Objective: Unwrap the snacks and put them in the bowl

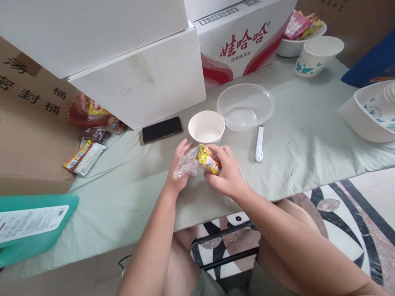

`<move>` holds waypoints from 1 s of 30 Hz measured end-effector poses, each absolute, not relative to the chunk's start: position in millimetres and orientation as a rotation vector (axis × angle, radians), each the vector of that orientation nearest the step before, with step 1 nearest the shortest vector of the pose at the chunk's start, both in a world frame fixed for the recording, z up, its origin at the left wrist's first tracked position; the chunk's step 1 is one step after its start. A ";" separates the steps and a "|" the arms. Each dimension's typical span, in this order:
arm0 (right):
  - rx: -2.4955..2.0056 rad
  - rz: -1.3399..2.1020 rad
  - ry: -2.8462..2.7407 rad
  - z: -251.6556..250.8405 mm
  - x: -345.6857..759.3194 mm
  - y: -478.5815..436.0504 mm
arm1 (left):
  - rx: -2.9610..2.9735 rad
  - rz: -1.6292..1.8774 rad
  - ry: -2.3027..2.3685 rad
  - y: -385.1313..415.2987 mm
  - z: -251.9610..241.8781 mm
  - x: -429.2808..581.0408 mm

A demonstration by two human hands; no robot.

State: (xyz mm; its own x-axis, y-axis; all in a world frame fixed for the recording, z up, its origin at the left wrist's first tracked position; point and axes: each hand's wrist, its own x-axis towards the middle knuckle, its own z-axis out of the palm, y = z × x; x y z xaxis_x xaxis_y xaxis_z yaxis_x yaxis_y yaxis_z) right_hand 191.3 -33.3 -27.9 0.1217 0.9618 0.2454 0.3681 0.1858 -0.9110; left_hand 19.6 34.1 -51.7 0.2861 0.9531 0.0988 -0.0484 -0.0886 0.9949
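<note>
At the front of the cloth-covered table, my right hand (228,174) is closed around a small snack packet (210,161) in yellow and orange wrapping with a printed label. Crumpled clear plastic (187,161) lies against the packet's left end. My left hand (179,167) has its fingers around that plastic, partly hidden behind it. Just beyond both hands stands a white paper bowl (207,124), upright, its visible inside bare. To the right of my right hand lies a white utility knife (259,144).
A black phone (162,129) and a clear plastic bowl (246,102) lie beyond my hands. White boxes (144,79) and a printed carton (242,48) line the back. Wrapped snacks (86,157) are left. A paper cup (318,57) and a white basin (367,117) stand right.
</note>
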 end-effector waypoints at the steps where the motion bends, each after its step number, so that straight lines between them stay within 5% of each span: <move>1: -1.359 0.733 -1.405 -26.7 190.4 -32.7 | 1.312 1.098 0.901 33.5 -52.2 21.4; 12: -1.036 1.404 -1.174 -32.9 166.1 -24.6 | 0.917 0.857 0.915 3.6 -25.2 8.8; 22: -1.094 1.126 -1.435 -40.8 172.2 -27.6 | 0.857 1.032 0.971 17.0 -17.8 -4.8; 30: -1.163 1.110 -1.378 -46.3 171.9 -19.2 | 0.997 0.540 0.873 7.6 -20.7 -15.2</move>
State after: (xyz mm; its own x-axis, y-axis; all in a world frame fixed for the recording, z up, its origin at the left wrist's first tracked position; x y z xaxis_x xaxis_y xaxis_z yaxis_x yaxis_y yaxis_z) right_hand 171.9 -19.2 -46.3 -0.0617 0.9911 0.1183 0.0950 0.1239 -0.9877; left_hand -15.2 7.6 -20.7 0.5575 0.7391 -0.3781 -0.0080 0.4602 0.8878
